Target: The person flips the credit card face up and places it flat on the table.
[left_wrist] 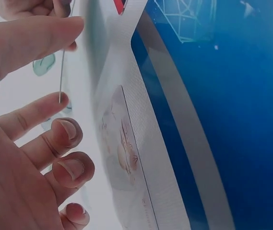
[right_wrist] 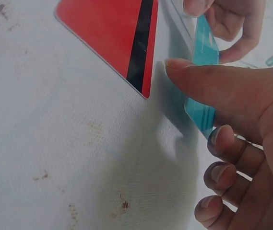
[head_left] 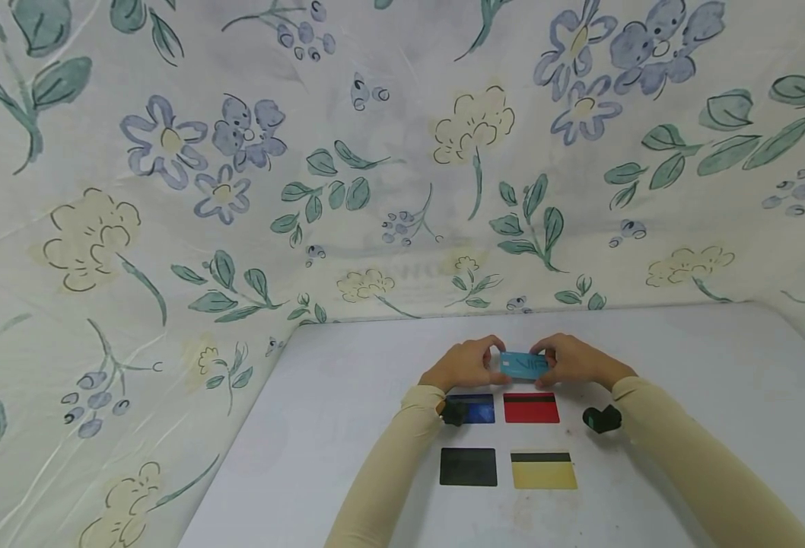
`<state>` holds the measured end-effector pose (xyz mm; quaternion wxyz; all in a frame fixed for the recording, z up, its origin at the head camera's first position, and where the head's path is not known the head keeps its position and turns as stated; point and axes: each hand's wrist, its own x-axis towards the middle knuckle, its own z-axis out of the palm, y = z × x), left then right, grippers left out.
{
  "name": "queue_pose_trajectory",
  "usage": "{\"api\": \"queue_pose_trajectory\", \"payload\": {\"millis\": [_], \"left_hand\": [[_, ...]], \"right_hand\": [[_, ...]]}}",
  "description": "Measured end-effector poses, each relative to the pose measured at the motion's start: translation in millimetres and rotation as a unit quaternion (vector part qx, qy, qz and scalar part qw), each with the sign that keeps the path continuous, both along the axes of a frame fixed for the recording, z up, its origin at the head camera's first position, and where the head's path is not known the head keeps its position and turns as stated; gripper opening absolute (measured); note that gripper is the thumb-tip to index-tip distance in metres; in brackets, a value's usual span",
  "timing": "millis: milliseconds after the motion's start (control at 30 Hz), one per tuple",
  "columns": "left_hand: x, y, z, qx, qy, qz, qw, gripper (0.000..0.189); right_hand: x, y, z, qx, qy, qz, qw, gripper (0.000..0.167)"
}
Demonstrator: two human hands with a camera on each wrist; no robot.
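Note:
A light blue card (head_left: 523, 365) is held between both hands, tilted up just beyond the laid-out cards. My left hand (head_left: 464, 364) pinches its left end between thumb and index finger; the other fingers are loosely bent. At its right end, my right hand (head_left: 574, 359) grips it with thumb and fingertips. The right wrist view shows the card (right_wrist: 202, 117) from a steep angle, its shadow falling on the table. From the left wrist, only the light blue card's thin edge (left_wrist: 62, 72) is visible. Nearest the hands lie a red card (head_left: 531, 408) and a blue card (head_left: 479, 409).
Closer to the body lie a black card (head_left: 468, 466) and a yellow card (head_left: 543, 470) with a dark stripe. The left wrist partly covers the blue card. All rest on a white table (head_left: 348, 396) with small brownish marks. Floral fabric (head_left: 389, 137) hangs behind and at the sides.

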<state>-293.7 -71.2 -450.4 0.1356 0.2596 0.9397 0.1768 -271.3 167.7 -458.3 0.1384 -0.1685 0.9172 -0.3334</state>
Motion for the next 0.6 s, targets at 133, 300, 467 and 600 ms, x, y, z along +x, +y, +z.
{"api": "queue_pose_trajectory", "payload": {"millis": [133, 300, 467, 600], "left_hand": [[0.1, -0.5, -0.5, -0.003, 0.002, -0.003, 1.0, 0.056], [0.5, -2.0, -2.3, -0.007, -0.001, -0.001, 1.0, 0.055], [-0.3, -2.3, -3.9, -0.016, 0.002, -0.003, 0.9999, 0.055], [-0.7, -2.5, -4.6, -0.025, 0.008, -0.007, 0.9996, 0.055]], "right_hand": [[0.4, -0.7, 0.1, 0.002, 0.004, 0.002, 1.0, 0.064], [0.7, -2.6, -0.4, 0.006, 0.008, 0.005, 0.9999, 0.064], [2.3, -3.6, 0.0, 0.013, 0.009, 0.003, 0.9999, 0.065], [1.8, -4.8, -1.4, 0.016, 0.005, 0.0, 0.9999, 0.064]]}}
